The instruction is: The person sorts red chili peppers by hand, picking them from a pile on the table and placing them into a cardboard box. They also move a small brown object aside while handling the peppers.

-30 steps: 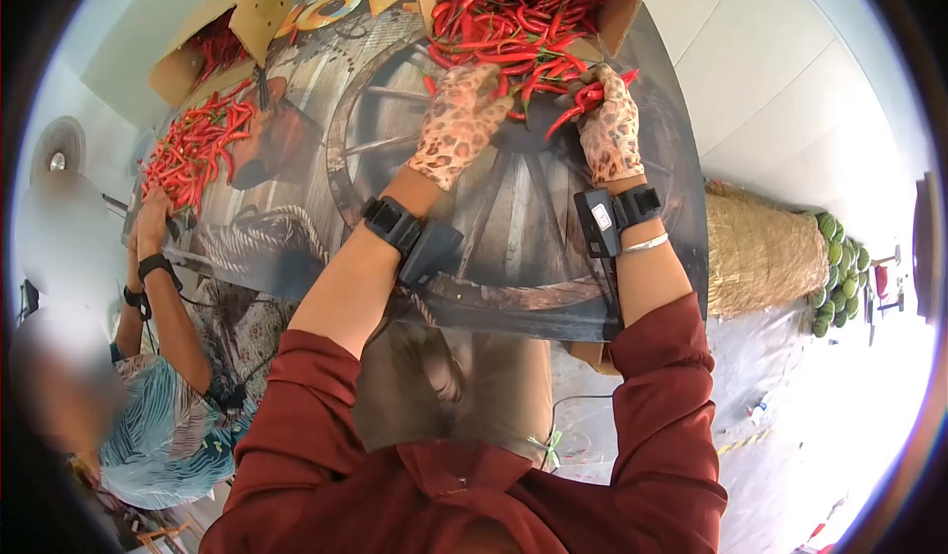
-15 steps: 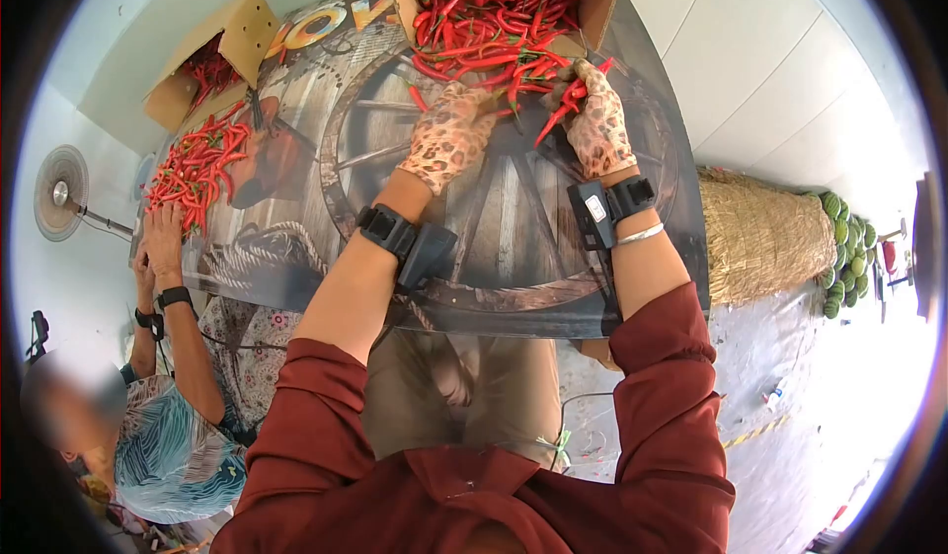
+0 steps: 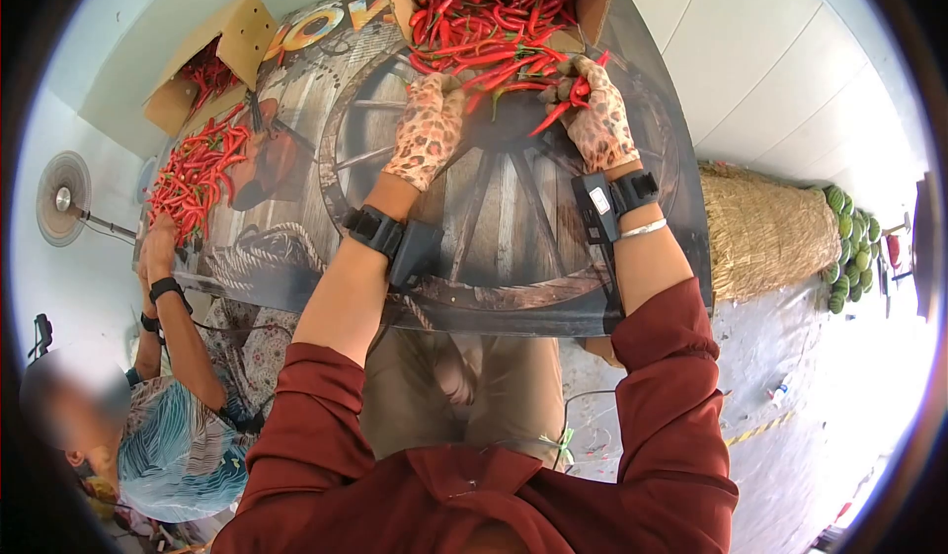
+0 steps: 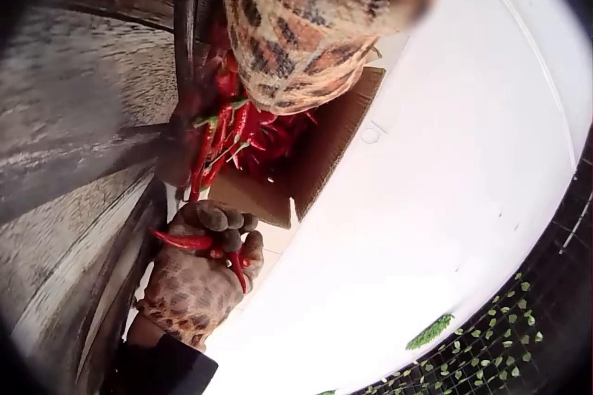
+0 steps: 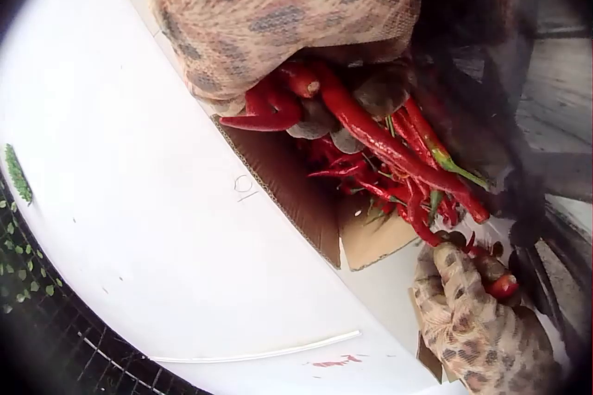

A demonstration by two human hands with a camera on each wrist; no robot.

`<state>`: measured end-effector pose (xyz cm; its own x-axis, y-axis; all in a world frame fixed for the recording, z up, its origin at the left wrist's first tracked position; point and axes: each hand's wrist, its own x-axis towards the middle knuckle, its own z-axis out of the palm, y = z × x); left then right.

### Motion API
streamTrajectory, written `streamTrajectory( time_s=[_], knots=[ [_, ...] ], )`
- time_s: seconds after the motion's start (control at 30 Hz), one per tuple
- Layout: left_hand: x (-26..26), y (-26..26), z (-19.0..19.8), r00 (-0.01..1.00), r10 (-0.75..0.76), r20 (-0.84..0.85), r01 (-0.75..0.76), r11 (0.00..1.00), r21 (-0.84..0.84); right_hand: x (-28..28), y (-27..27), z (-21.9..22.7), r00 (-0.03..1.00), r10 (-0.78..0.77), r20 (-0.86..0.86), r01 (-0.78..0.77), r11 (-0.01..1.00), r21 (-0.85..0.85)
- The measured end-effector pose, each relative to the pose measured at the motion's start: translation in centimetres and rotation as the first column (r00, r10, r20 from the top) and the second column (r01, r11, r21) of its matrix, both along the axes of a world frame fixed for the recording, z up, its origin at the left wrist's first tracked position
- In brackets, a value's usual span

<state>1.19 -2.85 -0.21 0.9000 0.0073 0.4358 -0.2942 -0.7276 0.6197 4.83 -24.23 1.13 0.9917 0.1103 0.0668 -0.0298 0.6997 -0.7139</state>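
Observation:
Both hands wear leopard-print gloves with dark fingertips. My right hand (image 3: pixel 599 124) holds several red chilies (image 5: pixel 366 126) in its curled fingers; their tips stick out on both sides of the fist. To its left, my left hand (image 3: pixel 427 131) pinches a red chili (image 5: pixel 503 287) at the near edge of the loose chilies, its fingers partly hidden in the head view. Beyond both hands, a cardboard box (image 3: pixel 596 6) lies on its side. A heap of red chilies (image 3: pixel 494 16) with green stems spills from its mouth onto the table (image 3: pixel 509 228).
Another person's hands (image 3: pixel 158 248) are at a second chili pile (image 3: pixel 200 174) on the left, before another tipped cardboard box (image 3: pixel 247 40). A pale wall (image 3: pixel 750 70) runs along the right. A fan (image 3: pixel 64 198) stands at the far left.
My left hand has shifted left and slightly away from my right hand. My right hand stays near the box's right corner, still holding chilies. The other person's hands have dropped slightly from their pile.

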Motion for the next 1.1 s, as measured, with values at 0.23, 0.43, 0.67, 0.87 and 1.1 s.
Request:
streamTrajectory(
  time_s=[0.23, 0.43, 0.67, 0.87, 1.1],
  knots=[
    [0.1, -0.3, 0.0, 0.984, 0.098, 0.146, -0.081, 0.99, -0.119, 0.6, -0.5, -0.6, 0.997, 0.075, 0.0, -0.075, 0.997, -0.007],
    [0.3, -0.1, 1.6, 0.981, 0.066, 0.184, -0.072, 0.997, 0.024, 1.2, -1.0, -0.9, 0.986, 0.164, -0.026, -0.163, 0.986, 0.039],
    [1.2, -3.3, 0.7, 0.993, 0.115, 0.017, -0.113, 0.915, 0.388, 1.4, -1.0, -1.2, 0.988, 0.152, -0.001, -0.151, 0.986, 0.067],
    [1.9, -3.0, 1.3, 0.992, 0.049, -0.119, 0.0, 0.924, 0.382, 1.2, -0.9, -1.0, 0.993, 0.116, -0.029, -0.114, 0.992, 0.049],
    [0.3, -3.4, 3.1, 0.982, 0.07, -0.175, 0.017, 0.892, 0.452, 1.0, -1.1, -1.1, 0.994, 0.109, 0.001, -0.109, 0.994, -0.005]
  ],
)
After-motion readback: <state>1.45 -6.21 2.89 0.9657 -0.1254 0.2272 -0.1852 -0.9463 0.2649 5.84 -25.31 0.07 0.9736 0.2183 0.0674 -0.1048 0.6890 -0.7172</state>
